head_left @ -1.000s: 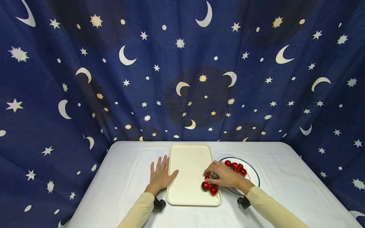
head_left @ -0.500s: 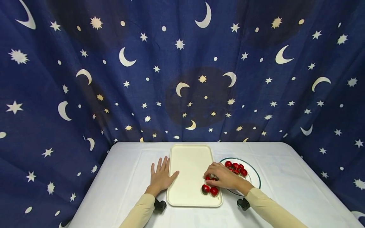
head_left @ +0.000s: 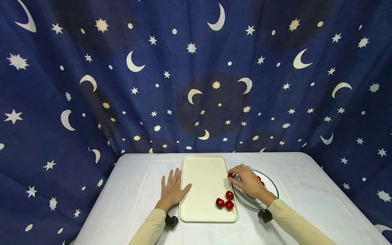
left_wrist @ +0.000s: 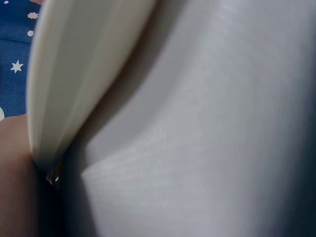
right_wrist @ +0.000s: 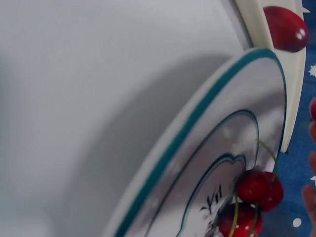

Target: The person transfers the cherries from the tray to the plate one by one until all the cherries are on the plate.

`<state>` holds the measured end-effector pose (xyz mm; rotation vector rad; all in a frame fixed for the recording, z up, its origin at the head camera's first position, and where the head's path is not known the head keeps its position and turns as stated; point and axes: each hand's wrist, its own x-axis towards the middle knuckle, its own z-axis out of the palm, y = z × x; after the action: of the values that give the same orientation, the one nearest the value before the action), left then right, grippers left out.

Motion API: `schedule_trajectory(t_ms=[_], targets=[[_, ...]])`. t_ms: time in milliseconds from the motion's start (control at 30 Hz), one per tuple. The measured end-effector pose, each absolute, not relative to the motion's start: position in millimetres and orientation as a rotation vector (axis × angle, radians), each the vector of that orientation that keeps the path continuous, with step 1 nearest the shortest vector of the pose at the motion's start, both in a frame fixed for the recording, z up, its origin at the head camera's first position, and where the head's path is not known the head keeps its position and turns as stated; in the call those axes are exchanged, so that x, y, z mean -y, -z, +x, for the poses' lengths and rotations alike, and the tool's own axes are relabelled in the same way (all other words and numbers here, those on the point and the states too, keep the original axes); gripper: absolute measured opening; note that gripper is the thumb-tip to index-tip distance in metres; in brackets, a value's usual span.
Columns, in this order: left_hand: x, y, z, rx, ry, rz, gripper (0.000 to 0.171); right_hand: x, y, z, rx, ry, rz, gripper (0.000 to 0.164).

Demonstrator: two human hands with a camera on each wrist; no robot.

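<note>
My right hand pinches a red cherry between thumb and fingers, near the tray's right rim and the plate's left edge. In the right wrist view only its fingertips show at the right edge. Under that hand is a white plate with a teal rim; red cherries with green stems lie on it, partly hidden by the hand in the head view. Three more cherries lie at the near right corner of the cream tray. My left hand lies flat with fingers spread, its thumb over the tray's left rim.
A white cloth covers the table. Behind and at both sides hangs a dark blue curtain with moons and stars. The plate stands close against the tray's right side.
My right hand has risen from the cherries on the tray and moved away and rightward to the plate's edge, a cherry in its fingers. The left hand stays where it was.
</note>
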<state>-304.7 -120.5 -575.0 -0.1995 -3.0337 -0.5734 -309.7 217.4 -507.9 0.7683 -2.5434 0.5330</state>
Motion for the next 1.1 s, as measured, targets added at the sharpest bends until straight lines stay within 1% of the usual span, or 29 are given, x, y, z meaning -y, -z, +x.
schedule_trajectory(t_ms=[233, 533, 900, 1100], targets=[[122, 573, -304, 3.023, 0.585, -0.199, 0.092, -228, 512, -314, 2.479, -0.532, 0.61, 0.022], [121, 577, -303, 3.029, 0.556, -0.199, 0.092, -244, 523, -312, 2.622, -0.511, 0.397, 0.022], [120, 566, -301, 3.044, 0.61, -0.198, 0.089, -247, 529, -312, 2.599, -0.377, 0.458, 0.023], [119, 568, -301, 3.024, 0.626, -0.201, 0.088, -238, 527, -312, 2.494, -0.437, 0.542, 0.024]])
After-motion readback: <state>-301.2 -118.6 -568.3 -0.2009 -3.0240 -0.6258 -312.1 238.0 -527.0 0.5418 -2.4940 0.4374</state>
